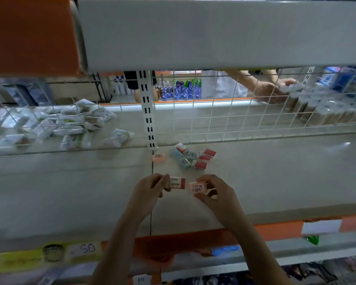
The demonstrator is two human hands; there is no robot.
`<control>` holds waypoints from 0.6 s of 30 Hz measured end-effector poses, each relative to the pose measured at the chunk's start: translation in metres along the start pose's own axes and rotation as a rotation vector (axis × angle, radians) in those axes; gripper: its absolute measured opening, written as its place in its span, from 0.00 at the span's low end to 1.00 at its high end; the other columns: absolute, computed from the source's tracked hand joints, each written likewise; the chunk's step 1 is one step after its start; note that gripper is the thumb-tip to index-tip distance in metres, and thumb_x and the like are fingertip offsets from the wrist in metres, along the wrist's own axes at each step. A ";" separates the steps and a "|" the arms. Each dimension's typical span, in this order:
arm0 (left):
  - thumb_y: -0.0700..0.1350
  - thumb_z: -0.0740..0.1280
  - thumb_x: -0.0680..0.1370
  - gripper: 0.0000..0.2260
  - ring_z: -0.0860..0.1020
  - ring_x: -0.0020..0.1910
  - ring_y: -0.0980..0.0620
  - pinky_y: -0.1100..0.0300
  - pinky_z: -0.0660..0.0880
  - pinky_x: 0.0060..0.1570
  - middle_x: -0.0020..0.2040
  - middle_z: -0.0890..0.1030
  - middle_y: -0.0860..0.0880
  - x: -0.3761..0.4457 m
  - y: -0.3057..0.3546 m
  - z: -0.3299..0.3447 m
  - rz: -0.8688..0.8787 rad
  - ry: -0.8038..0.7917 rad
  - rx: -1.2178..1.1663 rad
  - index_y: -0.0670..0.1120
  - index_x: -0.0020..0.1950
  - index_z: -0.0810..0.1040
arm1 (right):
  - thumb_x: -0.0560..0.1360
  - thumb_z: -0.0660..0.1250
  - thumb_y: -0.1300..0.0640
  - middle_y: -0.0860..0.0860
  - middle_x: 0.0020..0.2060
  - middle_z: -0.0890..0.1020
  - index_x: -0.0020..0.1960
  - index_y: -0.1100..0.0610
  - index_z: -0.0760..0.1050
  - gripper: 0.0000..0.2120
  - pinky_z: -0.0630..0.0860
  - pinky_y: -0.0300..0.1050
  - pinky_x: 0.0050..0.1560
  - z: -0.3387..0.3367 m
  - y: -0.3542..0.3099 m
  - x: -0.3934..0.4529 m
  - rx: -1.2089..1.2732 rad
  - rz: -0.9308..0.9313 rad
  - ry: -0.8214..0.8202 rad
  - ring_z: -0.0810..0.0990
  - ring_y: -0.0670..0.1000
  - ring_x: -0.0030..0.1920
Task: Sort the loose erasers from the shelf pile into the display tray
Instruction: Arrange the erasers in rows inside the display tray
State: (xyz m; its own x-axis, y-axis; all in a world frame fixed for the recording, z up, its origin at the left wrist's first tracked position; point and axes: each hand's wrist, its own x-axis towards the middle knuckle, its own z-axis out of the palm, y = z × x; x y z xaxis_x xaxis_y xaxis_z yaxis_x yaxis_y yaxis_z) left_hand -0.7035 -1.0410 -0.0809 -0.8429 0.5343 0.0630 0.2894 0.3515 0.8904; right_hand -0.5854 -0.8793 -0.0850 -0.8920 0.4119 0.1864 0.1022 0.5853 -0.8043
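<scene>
My left hand point(150, 190) pinches a white eraser with a red sleeve point(177, 183) above the grey shelf point(275, 182). My right hand point(214, 192) grips a pink eraser with a barcode label point(197, 187), close beside the first one. Farther back on the shelf lies a small pile of loose erasers point(193, 158), white-and-red and pale blue ones. A single pink eraser point(158, 157) lies apart, to the left of the pile. No display tray shows in this view.
A white wire grid point(234, 112) and a slotted upright point(148, 120) back the shelf. Behind the grid lie white packets point(60, 124) at left, and another person's hands point(275, 91) handle wrapped rolls at right. An upper shelf point(214, 33) overhangs. Price labels line the orange front edge point(275, 229).
</scene>
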 end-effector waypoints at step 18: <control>0.43 0.61 0.80 0.10 0.71 0.25 0.61 0.69 0.66 0.28 0.30 0.79 0.54 -0.062 -0.038 -0.105 -0.120 0.150 -0.081 0.47 0.41 0.78 | 0.76 0.63 0.51 0.44 0.34 0.79 0.43 0.42 0.71 0.04 0.75 0.34 0.37 0.089 -0.075 -0.003 0.043 -0.164 -0.235 0.78 0.42 0.36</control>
State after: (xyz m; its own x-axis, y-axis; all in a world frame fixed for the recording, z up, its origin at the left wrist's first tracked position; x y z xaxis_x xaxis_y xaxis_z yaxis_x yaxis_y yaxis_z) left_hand -0.7105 -1.1683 -0.0716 -0.9289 0.3700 0.0151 0.1503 0.3395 0.9285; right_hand -0.6299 -0.9867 -0.0754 -0.9730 0.1382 0.1848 -0.0667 0.5984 -0.7984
